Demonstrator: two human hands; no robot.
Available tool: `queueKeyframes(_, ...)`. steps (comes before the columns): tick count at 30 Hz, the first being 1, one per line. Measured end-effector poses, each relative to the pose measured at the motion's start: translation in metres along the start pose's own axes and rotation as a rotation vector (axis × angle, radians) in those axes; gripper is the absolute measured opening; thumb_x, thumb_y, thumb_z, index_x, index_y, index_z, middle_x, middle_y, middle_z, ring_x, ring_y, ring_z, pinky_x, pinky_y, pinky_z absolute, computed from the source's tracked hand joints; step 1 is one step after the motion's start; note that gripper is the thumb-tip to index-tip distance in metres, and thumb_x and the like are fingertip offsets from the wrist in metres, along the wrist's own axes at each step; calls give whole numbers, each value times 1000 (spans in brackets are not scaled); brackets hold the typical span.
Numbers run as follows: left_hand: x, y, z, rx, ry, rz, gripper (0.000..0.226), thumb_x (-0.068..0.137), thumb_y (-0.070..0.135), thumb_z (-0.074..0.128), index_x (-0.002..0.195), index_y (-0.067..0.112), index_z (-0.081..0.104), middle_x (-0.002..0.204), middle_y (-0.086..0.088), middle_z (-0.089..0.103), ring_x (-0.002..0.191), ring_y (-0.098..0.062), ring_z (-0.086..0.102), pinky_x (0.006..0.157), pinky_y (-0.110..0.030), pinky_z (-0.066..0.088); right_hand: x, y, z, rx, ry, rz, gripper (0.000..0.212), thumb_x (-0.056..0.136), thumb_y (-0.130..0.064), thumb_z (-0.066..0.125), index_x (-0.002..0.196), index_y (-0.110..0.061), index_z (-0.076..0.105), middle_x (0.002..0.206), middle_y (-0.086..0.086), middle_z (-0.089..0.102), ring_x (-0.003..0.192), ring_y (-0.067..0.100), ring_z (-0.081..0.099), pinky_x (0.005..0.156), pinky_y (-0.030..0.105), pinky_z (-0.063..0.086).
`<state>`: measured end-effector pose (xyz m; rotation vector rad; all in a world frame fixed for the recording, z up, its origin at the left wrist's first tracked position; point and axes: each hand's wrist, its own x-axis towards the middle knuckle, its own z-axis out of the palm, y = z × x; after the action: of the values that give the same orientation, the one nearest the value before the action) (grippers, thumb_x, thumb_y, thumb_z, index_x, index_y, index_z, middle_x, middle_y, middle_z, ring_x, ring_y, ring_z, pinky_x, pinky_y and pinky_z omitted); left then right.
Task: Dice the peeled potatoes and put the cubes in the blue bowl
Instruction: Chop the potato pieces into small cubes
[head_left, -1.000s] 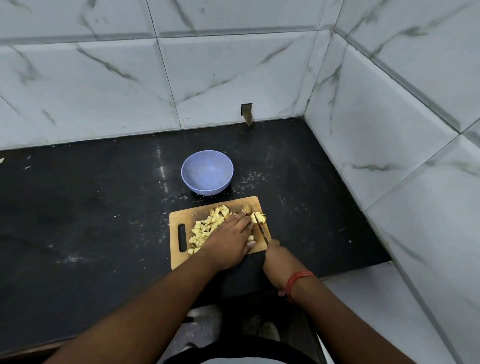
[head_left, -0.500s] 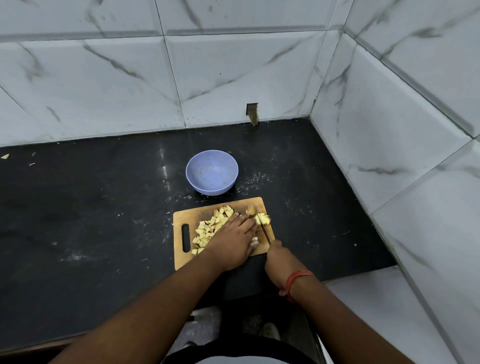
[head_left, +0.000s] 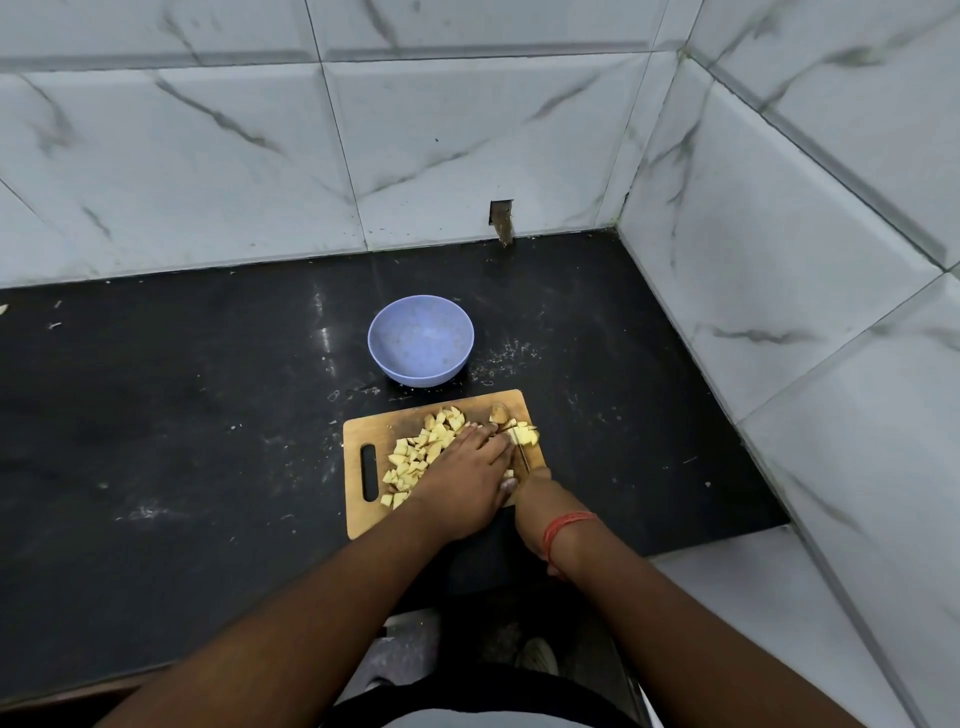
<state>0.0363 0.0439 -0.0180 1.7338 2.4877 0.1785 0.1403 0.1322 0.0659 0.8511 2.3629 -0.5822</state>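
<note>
Wooden board (head_left: 358, 512): it carries your whole job — a heap of potato cubes (head_left: 415, 457) on its left half and a smaller uncut cluster (head_left: 525, 435) by the right edge.
Step in hand: dicing, judging by the layout; nothing moved to the bowl yet.
Left hand (head_left: 467, 475): laid over the potato, fingers stretched forward, pressing it down.
Right hand (head_left: 540, 501): curled round the handle of the knife (head_left: 522, 456), whose blade stands just beside your left fingertips.
Next move: cut with fingertips tucked back, then gather the cubes.
Blue bowl (head_left: 421, 340): just behind the board on the black counter (head_left: 182, 441) — no cubes inside.
</note>
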Motion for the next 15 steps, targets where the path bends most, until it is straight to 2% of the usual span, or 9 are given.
queueKeyframes(3, -1, 0, 0, 1, 4, -1, 60, 104, 43, 39, 152, 7, 38, 152, -5, 41, 148, -25, 26, 125, -42, 17, 12, 0, 2, 73, -22, 86, 53, 98, -18, 45, 146, -3, 29, 140, 17, 48, 126, 34, 50, 101, 42, 42)
queueKeyframes(5, -1, 1, 0, 2, -5, -2, 60, 104, 43, 39, 152, 7, 37, 152, -4, 41, 148, -26, 25, 124, -42, 17, 18, -8, -7, 90, -116, 213, 57, 97, -15, 52, 148, -10, 27, 144, 14, 42, 131, 31, 46, 106, 39, 40)
queueKeyframes(7, -1, 1, 0, 10, -11, -2, 61, 104, 43, 38, 153, 7, 36, 153, -5, 39, 148, -26, 24, 124, -43, 17, 21, -16, -15, 19, -141, 152, 64, 99, -17, 51, 153, -18, 15, 155, 10, 26, 141, 29, 32, 113, 36, 30)
queueKeyframes(9, -2, 2, -1, 23, -11, -1, 60, 104, 43, 37, 153, 7, 36, 153, -5, 39, 148, -26, 24, 125, -43, 15, 17, -17, -19, -77, -187, 74, 61, 103, -22, 44, 154, -16, 12, 159, 9, 19, 144, 27, 24, 113, 34, 26)
queueKeyframes(10, -2, 3, -2, 29, -11, -4, 60, 105, 43, 36, 153, 7, 36, 153, -5, 39, 148, -26, 24, 125, -42, 13, 19, -11, -13, -34, -141, 96, 56, 103, -24, 42, 153, -13, 17, 157, 10, 24, 143, 27, 28, 109, 33, 31)
queueKeyframes(11, -2, 3, -3, 33, -12, -9, 60, 105, 43, 36, 153, 8, 36, 153, -4, 39, 149, -26, 24, 126, -42, 12, 20, -5, -7, 47, -83, 123, 51, 103, -24, 41, 150, -10, 25, 153, 12, 33, 138, 29, 36, 97, 32, 40)
queueKeyframes(12, -2, 4, -3, 40, -13, -13, 60, 105, 44, 35, 153, 9, 36, 154, -4, 39, 149, -25, 23, 126, -42, 10, 16, 1, -3, 155, -13, 128, 49, 102, -23, 42, 147, -8, 31, 146, 15, 42, 132, 32, 44, 79, 29, 42)
queueKeyframes(13, -3, 4, -3, 48, -15, -17, 60, 105, 44, 34, 153, 9, 36, 154, -3, 39, 149, -24, 23, 126, -42, 9, 13, 4, 2, 186, 21, 112, 49, 100, -22, 42, 145, -5, 32, 141, 17, 47, 127, 34, 49, 65, 27, 37)
queueKeyframes(15, -2, 4, -3, 65, -23, -21, 60, 105, 45, 32, 154, 10, 35, 155, -3, 38, 150, -24, 22, 126, -42, 8, 10, 12, 12, 129, 47, 86, 50, 99, -19, 43, 144, -1, 30, 135, 19, 52, 121, 35, 53, 60, 29, 33)
